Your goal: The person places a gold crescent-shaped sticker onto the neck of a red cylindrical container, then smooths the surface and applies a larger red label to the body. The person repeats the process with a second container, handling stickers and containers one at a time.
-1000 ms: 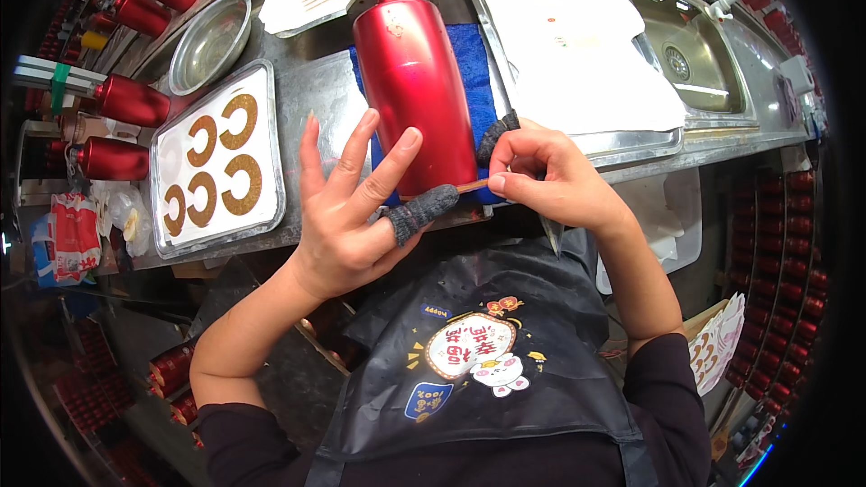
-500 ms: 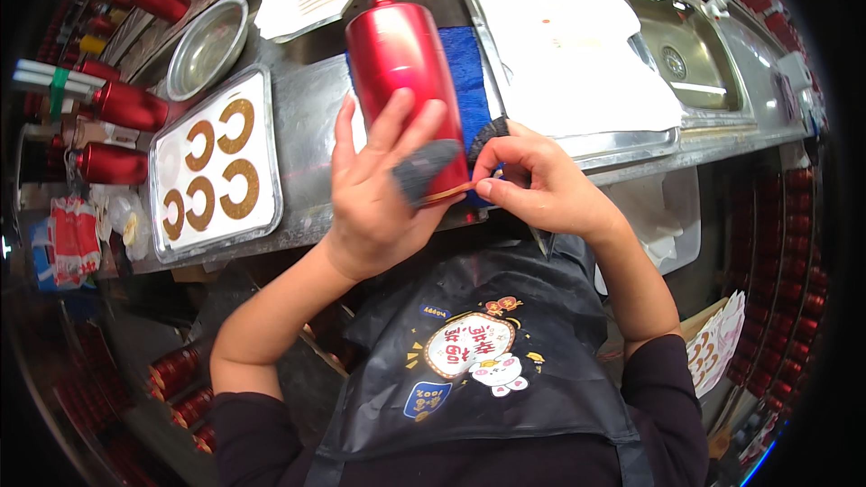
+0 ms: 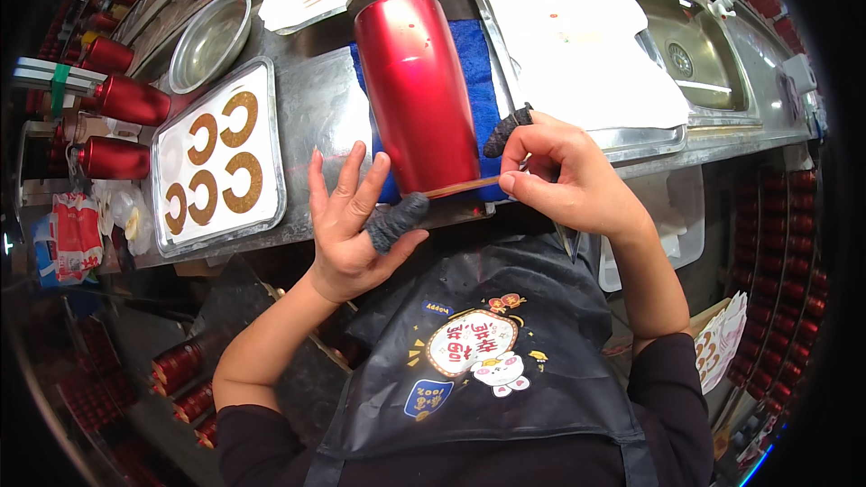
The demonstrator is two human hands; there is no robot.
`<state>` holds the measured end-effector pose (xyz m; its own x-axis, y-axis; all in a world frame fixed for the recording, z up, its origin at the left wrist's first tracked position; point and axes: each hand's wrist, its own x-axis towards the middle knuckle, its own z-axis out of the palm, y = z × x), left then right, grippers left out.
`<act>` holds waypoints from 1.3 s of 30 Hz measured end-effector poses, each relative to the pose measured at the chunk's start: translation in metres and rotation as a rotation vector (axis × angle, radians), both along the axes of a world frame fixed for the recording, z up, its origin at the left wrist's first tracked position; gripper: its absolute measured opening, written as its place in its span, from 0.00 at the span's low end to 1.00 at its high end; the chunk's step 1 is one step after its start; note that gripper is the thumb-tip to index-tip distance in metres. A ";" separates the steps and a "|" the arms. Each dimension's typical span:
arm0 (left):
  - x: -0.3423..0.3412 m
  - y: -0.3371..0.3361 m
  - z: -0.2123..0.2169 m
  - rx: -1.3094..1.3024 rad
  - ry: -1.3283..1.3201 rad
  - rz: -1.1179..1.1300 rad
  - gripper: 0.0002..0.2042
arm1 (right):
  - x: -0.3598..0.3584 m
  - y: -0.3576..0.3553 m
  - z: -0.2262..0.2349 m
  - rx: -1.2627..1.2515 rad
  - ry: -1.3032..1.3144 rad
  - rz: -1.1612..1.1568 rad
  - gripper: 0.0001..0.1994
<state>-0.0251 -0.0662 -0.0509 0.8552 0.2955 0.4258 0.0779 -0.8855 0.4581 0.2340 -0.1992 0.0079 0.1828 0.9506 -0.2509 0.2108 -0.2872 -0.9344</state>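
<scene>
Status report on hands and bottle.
Right hand pinching thin strip; left hand at its other end. Red bottle lying on blue cloth. Tray at left, out of the way.

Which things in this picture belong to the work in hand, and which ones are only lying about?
Apparently in the work:
- red bottle on blue cloth
- gold-brown strip, pinched by the right hand, left hand at its other end

Seemingly just nearby:
- metal bowl
- tray of gold C-shaped pieces, use unclear
- sink
</scene>
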 end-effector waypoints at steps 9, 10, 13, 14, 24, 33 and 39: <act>-0.002 0.000 0.012 -0.076 -0.028 0.010 0.18 | 0.001 -0.004 -0.004 0.021 0.050 -0.005 0.07; -0.004 0.000 0.012 -0.074 0.032 0.033 0.18 | 0.001 -0.004 -0.003 -0.005 0.078 -0.011 0.07; -0.004 0.000 0.009 -0.076 0.073 0.064 0.18 | 0.000 -0.002 -0.002 -0.049 0.130 -0.019 0.07; -0.003 0.000 0.010 -0.068 0.053 0.059 0.17 | -0.001 -0.001 -0.002 -0.057 0.140 -0.026 0.07; 0.017 0.002 0.029 0.069 0.052 -0.017 0.10 | 0.001 -0.003 -0.019 -0.062 0.093 -0.031 0.08; 0.072 -0.038 0.001 0.128 -0.438 -0.018 0.10 | 0.026 -0.041 -0.074 0.042 0.058 -0.095 0.05; 0.096 -0.065 -0.018 0.254 -0.449 0.160 0.10 | 0.044 -0.061 -0.098 -0.065 0.189 -0.028 0.21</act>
